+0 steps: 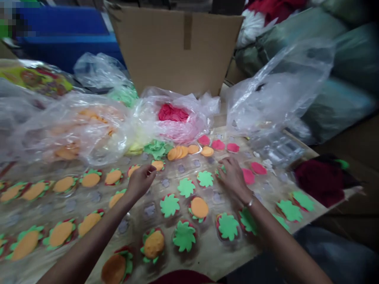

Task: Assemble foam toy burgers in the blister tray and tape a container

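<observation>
- Head view: the left hand (140,180) hovers over a clear moulded tray (149,211) that lies across the table. Its fingers are curled in with the thumb against the forefinger, and whether they pinch anything cannot be told (the picture is blurred there).
- Just beside its fingertips, an orange disc (158,165) sits on a green cutout in one of the tray's pockets.
- The right hand (233,176) rests palm down with fingers loosely spread, the tips touching a green leaf cutout (220,170) near the tray's far middle. A thin bracelet (250,202) circles the wrist.
- Between the hands lie bare green leaf shapes (186,187); the pockets to the left hold orange on green.
- Beyond the hands lie a fanned stack of orange discs (177,152) and some pink pieces (218,144).
- Behind these stand clear bags, one a bag of red pieces (173,113), and a cardboard box (174,47).
</observation>
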`<state>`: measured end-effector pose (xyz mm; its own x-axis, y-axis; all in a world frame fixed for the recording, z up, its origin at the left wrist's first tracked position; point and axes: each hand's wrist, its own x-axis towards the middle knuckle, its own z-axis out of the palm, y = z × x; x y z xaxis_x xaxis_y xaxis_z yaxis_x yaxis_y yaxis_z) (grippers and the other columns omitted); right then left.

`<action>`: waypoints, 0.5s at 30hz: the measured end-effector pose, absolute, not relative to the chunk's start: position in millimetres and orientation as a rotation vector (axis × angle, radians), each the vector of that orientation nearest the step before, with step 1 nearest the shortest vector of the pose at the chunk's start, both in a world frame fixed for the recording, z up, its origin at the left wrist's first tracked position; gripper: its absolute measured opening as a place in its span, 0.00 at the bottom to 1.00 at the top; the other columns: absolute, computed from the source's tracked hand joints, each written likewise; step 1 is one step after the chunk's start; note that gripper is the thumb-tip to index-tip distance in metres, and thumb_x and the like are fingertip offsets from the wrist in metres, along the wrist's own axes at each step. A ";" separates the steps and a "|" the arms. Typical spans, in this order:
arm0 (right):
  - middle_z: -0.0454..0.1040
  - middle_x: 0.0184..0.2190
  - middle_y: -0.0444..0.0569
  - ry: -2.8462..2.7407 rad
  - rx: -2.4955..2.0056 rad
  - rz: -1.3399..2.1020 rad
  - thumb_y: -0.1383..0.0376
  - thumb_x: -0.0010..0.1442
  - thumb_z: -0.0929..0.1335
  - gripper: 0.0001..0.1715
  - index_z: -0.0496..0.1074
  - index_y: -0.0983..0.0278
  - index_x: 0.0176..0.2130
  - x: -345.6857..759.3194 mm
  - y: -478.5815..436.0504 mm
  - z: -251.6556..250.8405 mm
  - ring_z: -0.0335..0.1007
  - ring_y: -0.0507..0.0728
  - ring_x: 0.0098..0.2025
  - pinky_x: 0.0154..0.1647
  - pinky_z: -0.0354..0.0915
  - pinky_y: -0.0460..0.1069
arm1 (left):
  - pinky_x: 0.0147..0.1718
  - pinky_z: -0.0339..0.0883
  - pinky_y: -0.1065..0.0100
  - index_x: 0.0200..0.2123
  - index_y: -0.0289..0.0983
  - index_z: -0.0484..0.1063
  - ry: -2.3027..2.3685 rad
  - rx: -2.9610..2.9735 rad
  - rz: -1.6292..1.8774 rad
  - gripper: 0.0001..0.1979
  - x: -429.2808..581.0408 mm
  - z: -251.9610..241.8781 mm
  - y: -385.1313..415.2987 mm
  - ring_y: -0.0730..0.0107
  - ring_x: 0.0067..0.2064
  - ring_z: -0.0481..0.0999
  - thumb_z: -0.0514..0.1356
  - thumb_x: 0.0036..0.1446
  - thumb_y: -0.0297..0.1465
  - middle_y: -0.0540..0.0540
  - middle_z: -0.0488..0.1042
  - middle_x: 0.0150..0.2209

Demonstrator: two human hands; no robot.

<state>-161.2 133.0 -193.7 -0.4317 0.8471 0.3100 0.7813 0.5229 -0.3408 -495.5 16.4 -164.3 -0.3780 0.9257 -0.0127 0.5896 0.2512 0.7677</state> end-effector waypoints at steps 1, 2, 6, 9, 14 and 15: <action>0.68 0.42 0.55 -2.313 -1.279 0.261 0.69 0.59 0.64 0.10 0.70 0.67 0.42 -164.2 133.4 -191.0 0.63 0.60 0.47 0.49 0.61 0.53 | 0.30 0.57 0.67 0.28 0.38 0.75 2.153 1.460 0.887 0.05 -507.1 -162.6 22.3 0.63 0.29 0.69 0.60 0.49 0.32 0.47 0.73 0.26; 0.69 0.41 0.54 -2.298 -1.236 0.322 0.69 0.59 0.64 0.09 0.70 0.66 0.41 -168.4 133.8 -188.3 0.64 0.60 0.47 0.48 0.61 0.52 | 0.32 0.58 0.66 0.27 0.38 0.75 2.219 1.539 0.832 0.05 -517.1 -160.8 29.0 0.61 0.31 0.70 0.59 0.50 0.31 0.45 0.73 0.27; 0.71 0.39 0.51 -2.265 -1.096 0.571 0.68 0.60 0.64 0.07 0.70 0.64 0.39 -197.6 132.5 -177.1 0.66 0.57 0.44 0.45 0.62 0.51 | 0.42 0.60 0.61 0.36 0.36 0.75 2.317 1.759 0.777 0.09 -536.5 -157.7 64.4 0.51 0.43 0.71 0.58 0.52 0.31 0.38 0.73 0.38; 0.71 0.36 0.48 -2.297 -1.004 0.701 0.68 0.60 0.64 0.06 0.70 0.64 0.37 -226.4 128.1 -168.1 0.67 0.56 0.40 0.41 0.61 0.49 | 0.48 0.58 0.61 0.37 0.36 0.73 2.229 1.655 0.953 0.13 -536.5 -164.2 92.3 0.50 0.48 0.67 0.63 0.46 0.31 0.38 0.71 0.41; 0.72 0.33 0.47 -2.420 -0.844 0.675 0.71 0.59 0.65 0.05 0.70 0.65 0.34 -269.1 127.1 -161.4 0.66 0.54 0.37 0.38 0.59 0.47 | 0.43 0.58 0.66 0.26 0.37 0.70 2.101 1.349 1.235 0.05 -541.0 -180.3 113.3 0.61 0.41 0.67 0.62 0.43 0.30 0.46 0.68 0.31; 0.71 0.32 0.47 -2.452 -0.827 0.634 0.72 0.60 0.65 0.05 0.71 0.65 0.34 -278.0 129.1 -162.4 0.66 0.54 0.36 0.37 0.58 0.47 | 0.40 0.59 0.67 0.26 0.37 0.70 2.088 1.274 1.286 0.05 -544.1 -182.1 112.8 0.63 0.38 0.66 0.61 0.44 0.31 0.48 0.67 0.29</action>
